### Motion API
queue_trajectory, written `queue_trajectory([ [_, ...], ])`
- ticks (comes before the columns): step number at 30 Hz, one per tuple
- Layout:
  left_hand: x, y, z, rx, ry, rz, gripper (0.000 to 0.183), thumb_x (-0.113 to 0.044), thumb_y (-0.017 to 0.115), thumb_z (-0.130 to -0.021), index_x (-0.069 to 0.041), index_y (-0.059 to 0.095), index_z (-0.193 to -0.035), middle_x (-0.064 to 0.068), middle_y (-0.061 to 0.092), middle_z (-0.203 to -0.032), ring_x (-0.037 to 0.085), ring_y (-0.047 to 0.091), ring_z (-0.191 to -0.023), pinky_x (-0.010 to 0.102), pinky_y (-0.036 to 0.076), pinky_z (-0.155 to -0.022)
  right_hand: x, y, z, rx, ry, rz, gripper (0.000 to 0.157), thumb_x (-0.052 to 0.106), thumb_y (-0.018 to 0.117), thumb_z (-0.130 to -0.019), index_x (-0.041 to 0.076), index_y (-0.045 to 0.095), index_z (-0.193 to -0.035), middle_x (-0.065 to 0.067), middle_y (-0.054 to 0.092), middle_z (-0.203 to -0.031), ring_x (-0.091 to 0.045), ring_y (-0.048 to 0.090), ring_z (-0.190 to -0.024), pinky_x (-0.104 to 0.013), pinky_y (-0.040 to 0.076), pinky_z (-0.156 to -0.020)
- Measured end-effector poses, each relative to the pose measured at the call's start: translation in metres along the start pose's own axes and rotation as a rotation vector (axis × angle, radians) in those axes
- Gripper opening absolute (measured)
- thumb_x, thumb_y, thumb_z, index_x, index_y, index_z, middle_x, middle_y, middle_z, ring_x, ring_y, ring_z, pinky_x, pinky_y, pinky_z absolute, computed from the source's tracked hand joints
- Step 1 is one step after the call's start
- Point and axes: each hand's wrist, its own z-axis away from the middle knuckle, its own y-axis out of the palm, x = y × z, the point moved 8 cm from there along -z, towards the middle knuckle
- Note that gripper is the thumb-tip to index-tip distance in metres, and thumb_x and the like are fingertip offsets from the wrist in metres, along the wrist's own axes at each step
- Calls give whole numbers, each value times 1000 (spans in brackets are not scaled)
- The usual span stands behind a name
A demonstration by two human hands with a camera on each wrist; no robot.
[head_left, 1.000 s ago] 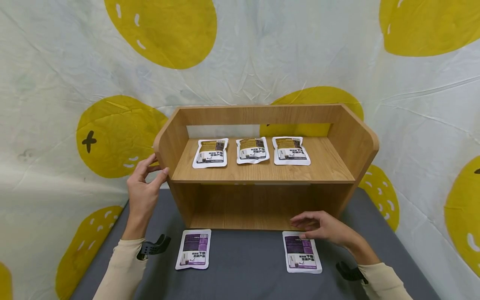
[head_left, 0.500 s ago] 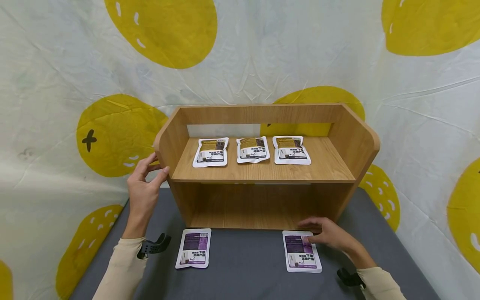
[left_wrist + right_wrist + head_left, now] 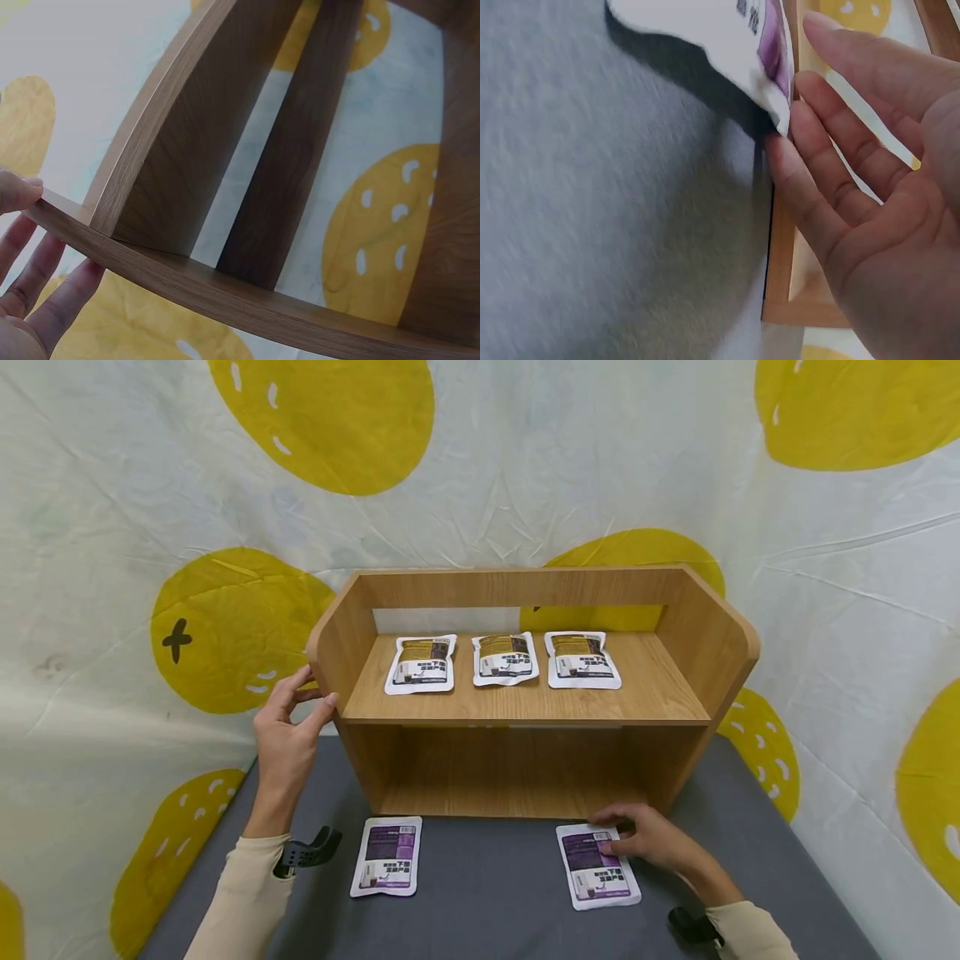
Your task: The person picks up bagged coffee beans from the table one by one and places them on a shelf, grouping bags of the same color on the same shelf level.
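Observation:
My left hand (image 3: 288, 727) holds the left side panel of a two-tier wooden shelf (image 3: 517, 723). In the left wrist view the thumb lies on one face of the panel and the fingertips (image 3: 90, 274) on the other. My right hand (image 3: 656, 843) is at the upper right corner of a white pouch with a purple label (image 3: 597, 867), thumb over its front. The right wrist view shows that pouch's edge (image 3: 769, 97) raised off the grey surface, with fingertips against it. A second purple-labelled pouch (image 3: 386, 857) lies flat before the shelf's left end.
Three white pouches with brown-gold labels, at left (image 3: 422, 665), middle (image 3: 506, 660) and right (image 3: 582, 660), lie in a row on the upper tier. The shelf stands on a grey table (image 3: 480, 893), backed by a white curtain (image 3: 585, 460) with yellow shapes.
My right hand has come down onto the right purple-labelled pouch, which has shifted slightly left and turned a little. The left hand and the pouches on the upper tier have stayed put.

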Motion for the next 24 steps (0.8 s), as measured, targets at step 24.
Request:
queue_trajectory([
  [24,0,0,1,4,13,-1,53,0,73,-91,-17,64,-139,6,63,-127,13,64,-103,16,58,-74,32,40,-10,-91,-90,305,65,38,89,-77,6,67,-129,-3,63,-118,-22,59,-104,-37,51,-88],
])
